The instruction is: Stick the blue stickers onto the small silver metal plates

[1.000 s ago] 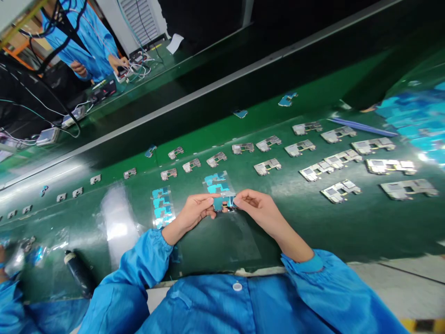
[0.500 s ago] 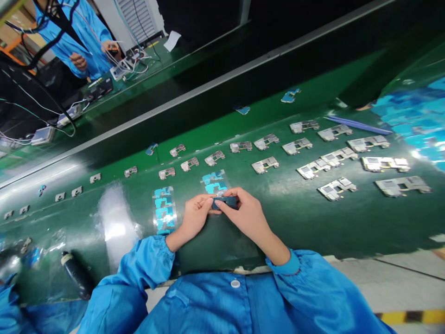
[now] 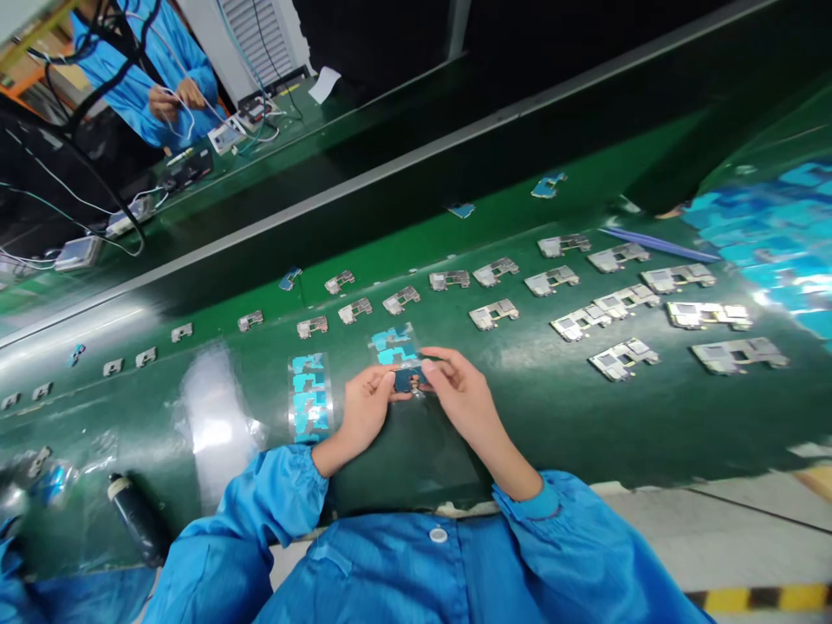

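Between my two hands is a small dark blue circuit board (image 3: 407, 380), held just above the green work surface. My left hand (image 3: 365, 406) pinches its left end with thumb and fingers. At the other end, my right hand (image 3: 460, 400) grips the board, its index finger stretched out above the edge. Just beyond the fingers lies a clear sheet with bright blue cut-out stickers (image 3: 393, 345). A second sheet of blue stickers (image 3: 309, 397) rests left of my left hand.
Rows of silvery circuit boards (image 3: 494, 314) lie across the green surface. Purple tweezers (image 3: 659, 245) and a pile of blue sheets (image 3: 773, 234) are at right. A dark bottle (image 3: 139, 520) lies left. Across the bench, a person in blue handles a white cable (image 3: 185, 113).
The board in my hands has turned to show more of its flat blue face, and my right fingers have shifted on it. The person opposite has brought both hands together.
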`<state>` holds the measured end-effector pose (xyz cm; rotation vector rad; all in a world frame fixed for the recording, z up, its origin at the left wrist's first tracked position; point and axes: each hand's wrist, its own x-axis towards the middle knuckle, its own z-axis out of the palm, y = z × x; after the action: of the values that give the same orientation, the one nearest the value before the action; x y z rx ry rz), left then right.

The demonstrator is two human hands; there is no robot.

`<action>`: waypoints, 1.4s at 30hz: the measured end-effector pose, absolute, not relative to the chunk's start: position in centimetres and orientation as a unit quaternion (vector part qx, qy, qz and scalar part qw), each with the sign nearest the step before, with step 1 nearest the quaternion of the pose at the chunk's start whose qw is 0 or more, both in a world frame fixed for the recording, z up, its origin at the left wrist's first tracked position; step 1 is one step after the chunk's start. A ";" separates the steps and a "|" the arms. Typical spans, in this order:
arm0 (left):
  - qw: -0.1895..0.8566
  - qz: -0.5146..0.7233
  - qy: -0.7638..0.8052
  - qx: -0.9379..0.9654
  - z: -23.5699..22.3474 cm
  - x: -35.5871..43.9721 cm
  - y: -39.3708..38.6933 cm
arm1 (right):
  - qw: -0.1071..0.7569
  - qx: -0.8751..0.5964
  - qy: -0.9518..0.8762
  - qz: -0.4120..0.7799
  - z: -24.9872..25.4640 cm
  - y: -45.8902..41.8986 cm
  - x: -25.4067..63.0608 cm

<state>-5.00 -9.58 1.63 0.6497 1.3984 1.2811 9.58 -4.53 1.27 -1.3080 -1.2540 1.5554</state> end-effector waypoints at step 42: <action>0.678 0.556 0.455 0.155 3.5 -5.0 -9.7 | 0.372 -0.292 -0.877 0.090 2.0 -8.7 9.7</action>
<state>-5.00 -9.68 3.51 0.3493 1.0215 1.2492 9.74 -8.73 2.05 -0.7476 -2.2472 0.2317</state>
